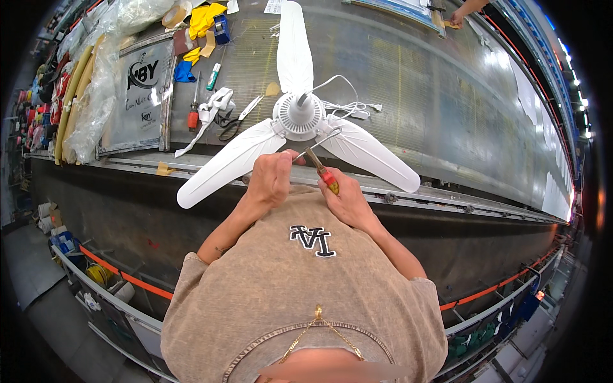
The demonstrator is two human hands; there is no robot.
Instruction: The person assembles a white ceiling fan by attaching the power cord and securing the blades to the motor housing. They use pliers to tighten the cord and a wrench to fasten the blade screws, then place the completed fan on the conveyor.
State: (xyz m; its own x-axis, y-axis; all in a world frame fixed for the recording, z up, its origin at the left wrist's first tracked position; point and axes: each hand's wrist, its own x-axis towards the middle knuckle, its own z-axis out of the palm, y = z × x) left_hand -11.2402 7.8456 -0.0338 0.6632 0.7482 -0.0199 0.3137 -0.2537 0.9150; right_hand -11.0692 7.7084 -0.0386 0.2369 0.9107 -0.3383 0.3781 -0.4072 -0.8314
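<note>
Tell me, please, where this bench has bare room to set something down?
Bare metal lies right of the white fan, beyond its right blade. Left is crowded: scissors, screwdriver, tape scraps, plastic bags.

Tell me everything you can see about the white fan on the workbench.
The white fan is a three-bladed ceiling-type fan, plastic by its look, lying flat on the grey metal workbench near its front edge. A round ribbed hub sits in the middle; one blade points away from the person, two spread toward them. A thin white cord trails from the hub to the right. A bent metal hook rests against the hub. The left hand and the right hand, holding a screwdriver, are just in front of it.
</note>
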